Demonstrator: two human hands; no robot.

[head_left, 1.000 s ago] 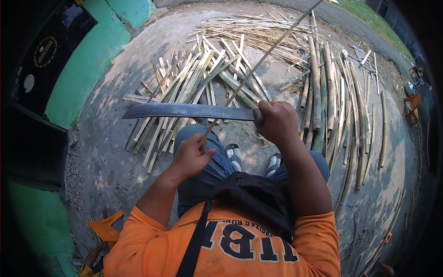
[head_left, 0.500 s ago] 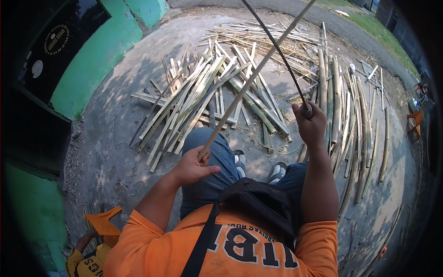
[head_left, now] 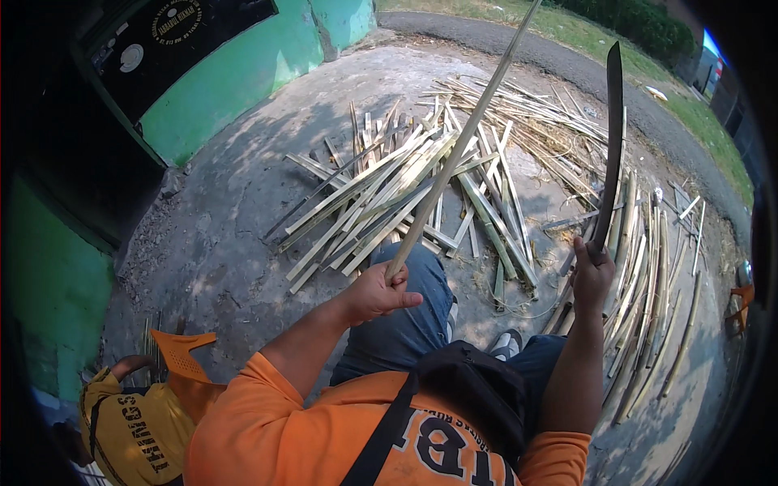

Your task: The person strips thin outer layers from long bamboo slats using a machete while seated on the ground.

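My left hand [head_left: 382,293] is closed around the lower end of a long pale bamboo strip [head_left: 454,158], which slants up and away past the top edge of the view. In my right hand [head_left: 592,274] is the handle of a machete [head_left: 611,154]. Its long, dark, slightly curved blade points upward, apart from the strip. Beyond my knees lies a loose heap of split bamboo pieces [head_left: 381,194] on the concrete.
Longer bamboo poles [head_left: 640,292] lie on the right, and thinner strips [head_left: 535,121] spread farther back. At lower left, a person in a yellow shirt [head_left: 138,429] is beside an orange plastic chair [head_left: 182,354]. A green wall [head_left: 219,89] stands on the left.
My right hand has moved outward to the right, turning the machete so its broad side shows and its blade stands upright. The bamboo strip is steeper. The whole view has swung left.
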